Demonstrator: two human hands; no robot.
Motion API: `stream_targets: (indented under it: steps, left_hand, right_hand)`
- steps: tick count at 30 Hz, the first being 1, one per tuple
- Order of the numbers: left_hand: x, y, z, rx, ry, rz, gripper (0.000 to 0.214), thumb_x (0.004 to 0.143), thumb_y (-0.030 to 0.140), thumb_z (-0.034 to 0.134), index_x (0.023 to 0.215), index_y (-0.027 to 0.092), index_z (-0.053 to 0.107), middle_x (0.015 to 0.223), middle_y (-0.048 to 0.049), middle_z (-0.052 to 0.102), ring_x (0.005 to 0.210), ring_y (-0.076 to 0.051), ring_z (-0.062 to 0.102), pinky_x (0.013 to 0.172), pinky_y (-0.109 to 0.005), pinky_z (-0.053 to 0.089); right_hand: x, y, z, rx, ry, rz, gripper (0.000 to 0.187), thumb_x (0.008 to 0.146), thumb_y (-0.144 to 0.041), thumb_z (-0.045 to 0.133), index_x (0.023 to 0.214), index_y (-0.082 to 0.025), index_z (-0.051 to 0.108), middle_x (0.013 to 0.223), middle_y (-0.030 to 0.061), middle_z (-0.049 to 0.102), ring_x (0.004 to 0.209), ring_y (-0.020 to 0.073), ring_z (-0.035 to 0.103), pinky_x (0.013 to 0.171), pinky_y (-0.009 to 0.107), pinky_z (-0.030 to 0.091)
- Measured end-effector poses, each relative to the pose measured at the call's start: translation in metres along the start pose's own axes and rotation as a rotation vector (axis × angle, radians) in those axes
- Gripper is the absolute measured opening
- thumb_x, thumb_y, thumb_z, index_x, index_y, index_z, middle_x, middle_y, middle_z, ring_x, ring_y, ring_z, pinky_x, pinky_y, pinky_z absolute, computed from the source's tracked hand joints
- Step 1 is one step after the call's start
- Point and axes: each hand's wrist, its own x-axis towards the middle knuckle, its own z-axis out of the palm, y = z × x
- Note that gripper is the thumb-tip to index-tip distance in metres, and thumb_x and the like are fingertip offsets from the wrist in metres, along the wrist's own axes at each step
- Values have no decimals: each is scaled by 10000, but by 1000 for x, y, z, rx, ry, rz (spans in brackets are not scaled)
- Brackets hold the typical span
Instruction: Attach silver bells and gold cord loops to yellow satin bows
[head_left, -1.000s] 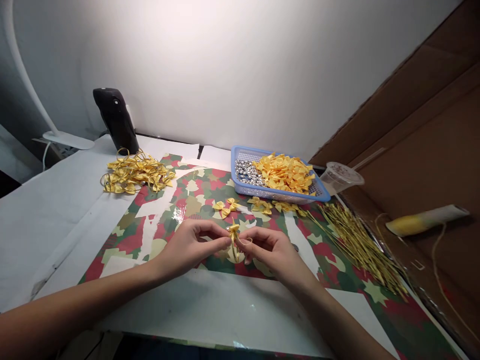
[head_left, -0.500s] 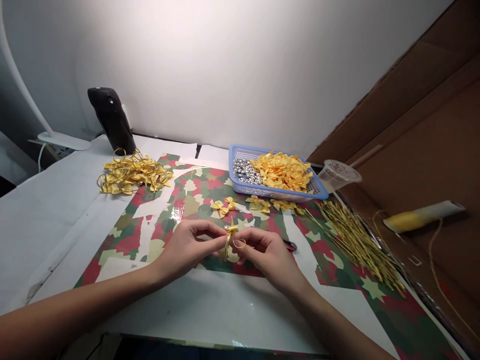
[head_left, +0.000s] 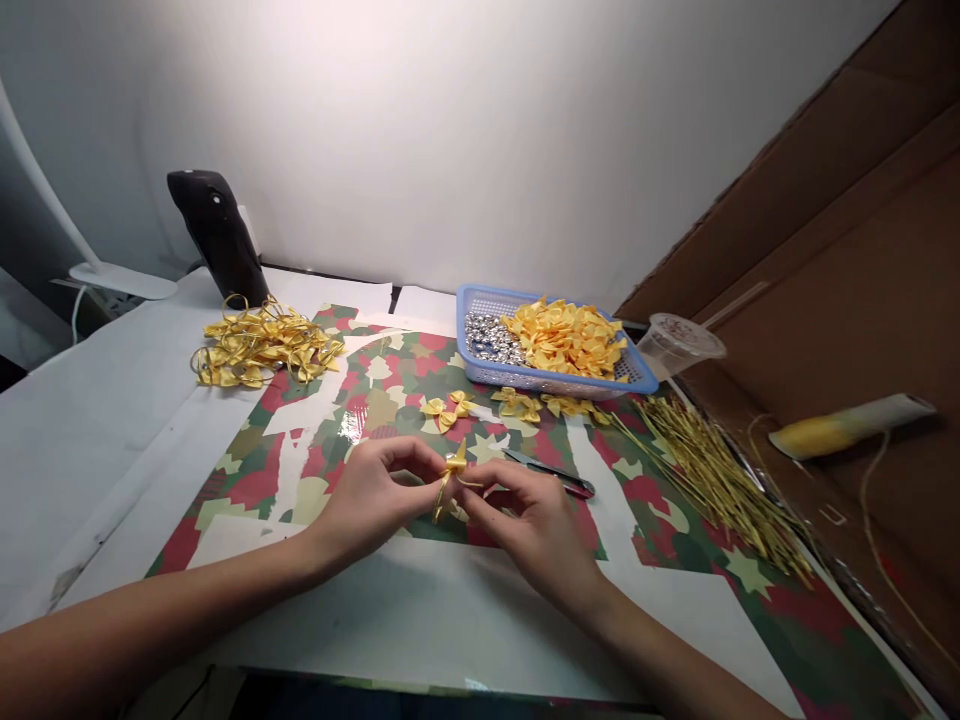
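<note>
Two hands: left hand point(head_left: 382, 495) and right hand point(head_left: 529, 520), fingertips pinching one yellow satin bow point(head_left: 454, 465).
Bow position: between the hands, above camouflage-print paper point(head_left: 360, 375).
Loop: gold twist tie point(head_left: 441, 503), curved, below bow.
Change: scissors point(head_left: 551, 472), now uncovered beyond right hand.

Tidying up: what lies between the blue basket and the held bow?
The head view shows loose yellow ribbon bows lying on camouflage-patterned paper between the blue basket and the held bow.

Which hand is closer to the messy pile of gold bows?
Left. The left hand sits down and right of the bow pile; the right hand is farther right, past the left hand.
</note>
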Motion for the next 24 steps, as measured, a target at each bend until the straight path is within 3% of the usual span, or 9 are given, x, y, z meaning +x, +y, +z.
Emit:
stream_targets:
  steps: [18,24]
  left_hand:
    - [-1,5,2,46,16,-5,112,639,235,702,608,152,634,620,-2,651,580,-127,603,537,-210,481]
    - [3,6,-2,-75,-14,-144,181,597,275,766,604,146,640,561,17,617,534,-109,581,518,-205,462]
  right_hand:
    - [-1,0,0,49,3,41,145,803,-297,599,749,-188,677,724,41,694,617,160,618,547,261,504]
    - [3,-7,-8,182,46,127,170,755,-356,681,736,-188,700,689,23,695,535,136,607,487,251,521]
